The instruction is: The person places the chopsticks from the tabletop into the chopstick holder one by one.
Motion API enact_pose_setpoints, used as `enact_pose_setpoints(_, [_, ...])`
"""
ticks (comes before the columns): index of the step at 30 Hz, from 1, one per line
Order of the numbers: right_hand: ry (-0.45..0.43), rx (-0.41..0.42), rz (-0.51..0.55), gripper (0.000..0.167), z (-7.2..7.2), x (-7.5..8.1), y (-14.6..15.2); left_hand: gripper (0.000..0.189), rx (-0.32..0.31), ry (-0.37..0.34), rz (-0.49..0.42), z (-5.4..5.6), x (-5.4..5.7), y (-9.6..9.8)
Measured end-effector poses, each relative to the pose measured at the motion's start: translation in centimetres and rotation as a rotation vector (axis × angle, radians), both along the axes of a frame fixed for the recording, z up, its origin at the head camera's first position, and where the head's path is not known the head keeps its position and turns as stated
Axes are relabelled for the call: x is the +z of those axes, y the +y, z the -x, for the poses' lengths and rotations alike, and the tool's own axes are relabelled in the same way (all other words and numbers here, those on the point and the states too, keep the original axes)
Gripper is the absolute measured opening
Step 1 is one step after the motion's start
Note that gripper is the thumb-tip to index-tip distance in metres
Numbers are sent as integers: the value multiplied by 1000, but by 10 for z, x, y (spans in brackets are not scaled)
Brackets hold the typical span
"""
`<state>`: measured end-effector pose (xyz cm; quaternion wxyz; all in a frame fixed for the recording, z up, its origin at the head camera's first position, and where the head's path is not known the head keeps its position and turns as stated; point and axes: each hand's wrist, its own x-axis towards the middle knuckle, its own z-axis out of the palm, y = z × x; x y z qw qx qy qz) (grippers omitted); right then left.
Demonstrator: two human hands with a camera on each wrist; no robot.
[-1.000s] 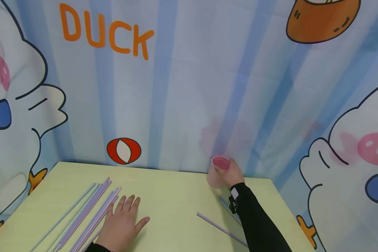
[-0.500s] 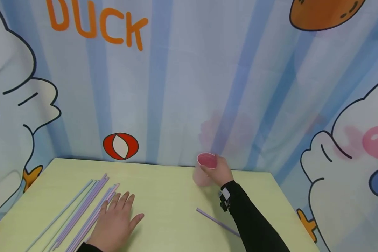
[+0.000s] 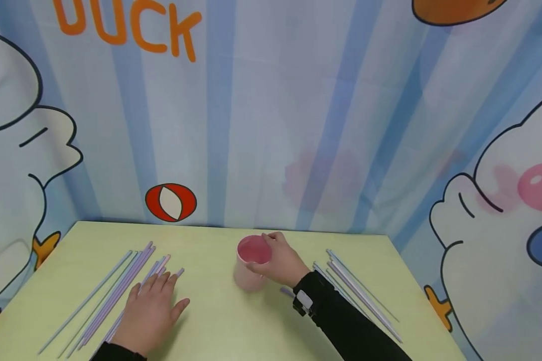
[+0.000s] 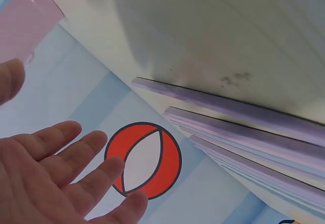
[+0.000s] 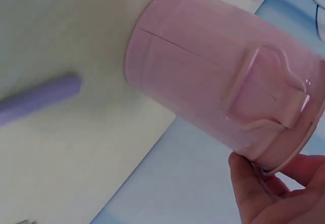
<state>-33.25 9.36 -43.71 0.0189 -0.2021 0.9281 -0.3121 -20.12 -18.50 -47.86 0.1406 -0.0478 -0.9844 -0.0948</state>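
My right hand (image 3: 283, 261) grips a pink cup (image 3: 247, 275) by its rim, near the middle of the table. In the right wrist view the cup (image 5: 188, 56) shows a wire-like handle on its side, and my thumb and fingers pinch the rim. My left hand (image 3: 146, 313) is spread flat, palm down, over the right part of a bunch of long thin pastel sticks (image 3: 117, 288); contact with them cannot be made out. The left wrist view shows its fingers (image 4: 86, 153) straight and apart, with purple sticks (image 4: 228, 102) beside them.
More pastel sticks (image 3: 361, 293) lie at the table's right, partly behind my right sleeve. A single purple stick (image 5: 40, 98) lies near the cup. The pale yellow table (image 3: 208, 311) ends at a blue striped cloth backdrop (image 3: 253, 125) with duck pictures.
My right hand has carried the cup leftward and nearer, from the back edge toward the middle. The right-hand sticks have come into fuller view. My left hand has stayed by the left sticks.
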Motion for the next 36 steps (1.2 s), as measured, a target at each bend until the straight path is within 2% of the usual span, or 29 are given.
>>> enact_pose_setpoints(5, [-74, 74, 28, 94, -26, 3, -5, 54, 9, -1, 44, 1, 2, -4])
enact_pose_setpoints(12, [-58, 207, 24, 85, -61, 7, 0, 37, 27, -70, 86, 15, -5, -6])
enact_pose_setpoints(17, [-73, 262, 2, 86, -78, 9, 1, 18, 0, -48, 114, 24, -8, -8])
enact_pose_setpoints(21, [-95, 304, -17, 89, -89, 12, 2, 7, -3, -37, 135, 29, -8, -7])
enact_pose_setpoints(27, [-50, 338, -30, 84, -102, 14, 2, 6, 21, -112, 117, 33, -10, -6])
enact_pose_setpoints(31, [-61, 327, -67, 83, -104, 19, -1, 6, 34, -146, 92, 36, -12, -8])
enact_pose_setpoints(36, [-114, 304, -110, 79, -102, 26, -7, 4, 34, -148, 60, 38, -12, -11])
